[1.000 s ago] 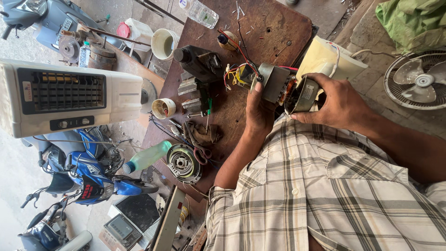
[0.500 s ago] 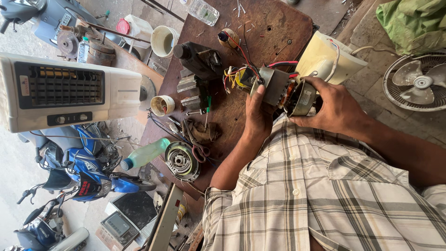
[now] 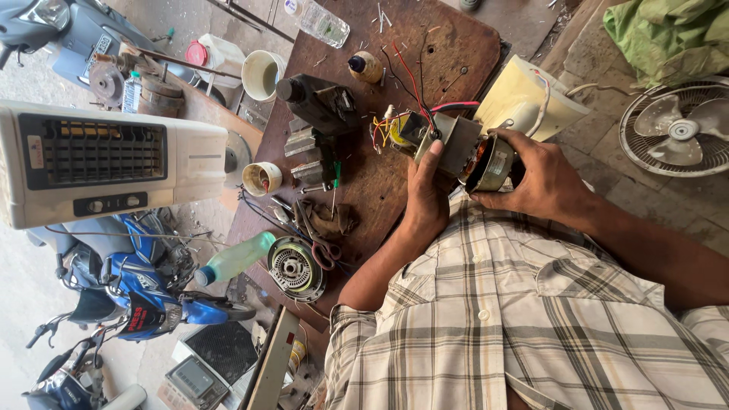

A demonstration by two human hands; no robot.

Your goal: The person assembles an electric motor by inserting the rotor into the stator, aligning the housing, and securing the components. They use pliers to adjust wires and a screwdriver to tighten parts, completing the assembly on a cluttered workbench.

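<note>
Between the fingers (image 3: 434, 152) of both hands, the electric motor (image 3: 463, 152) shows dull grey metal with glossy copper windings; beyond the fingertips, the wooden tabletop (image 3: 395, 91) looks rough, stained, matt; plastic-coated wires (image 3: 410, 83) gleam faintly.

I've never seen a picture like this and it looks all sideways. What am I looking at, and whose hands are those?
The picture comes from a camera worn on a person's head, looking down, so you see their own checked shirt and both hands. The view is turned, which is why it looks sideways. The left hand and right hand together hold a small grey metal electric motor with copper windings, its coloured wires trailing out. Below is a worn brown wooden table. On it lie a black plastic bottle, red-handled scissors and a round metal motor part. Beside the table stand a white air cooler and a blue motorbike.
</note>
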